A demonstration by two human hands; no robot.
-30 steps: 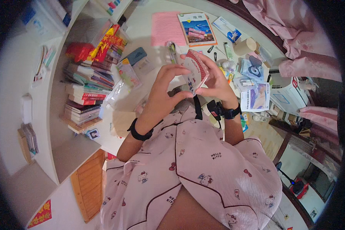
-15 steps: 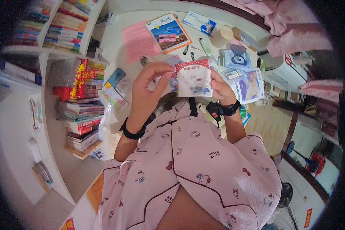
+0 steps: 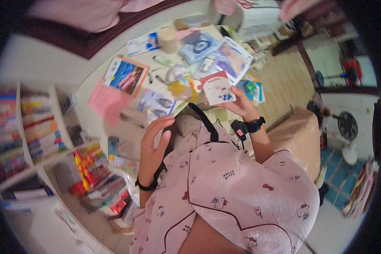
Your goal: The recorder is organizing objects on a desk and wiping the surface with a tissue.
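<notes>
My right hand (image 3: 242, 104) grips a small square packet (image 3: 218, 89), white with a red dotted band along its top and small printed figures below. The thumb lies at its right side, with fingertips showing at the left edge. Apart from the packet, my left hand (image 3: 153, 146) is raised over the near left side of the desk, thumb and fingers spread, holding nothing. Just beyond its fingertips lies a white and blue pack (image 3: 155, 105) with dark oval shapes in it. A yellow item (image 3: 181, 88) lies left of the packet, its kind blurred.
On the desk lie a book with an orange edge (image 3: 128, 76), a pink sheet (image 3: 109, 101), a beige cylinder (image 3: 168, 40), a blue plastic packet (image 3: 199, 47) and a white and purple package (image 3: 234, 58). Bookshelves (image 3: 40, 127) stand at the left, a fan (image 3: 347, 125) at the right.
My left hand has come off the packet and moved down to the left. The right hand alone keeps it, now tilted. The whole view has swung round to the right.
</notes>
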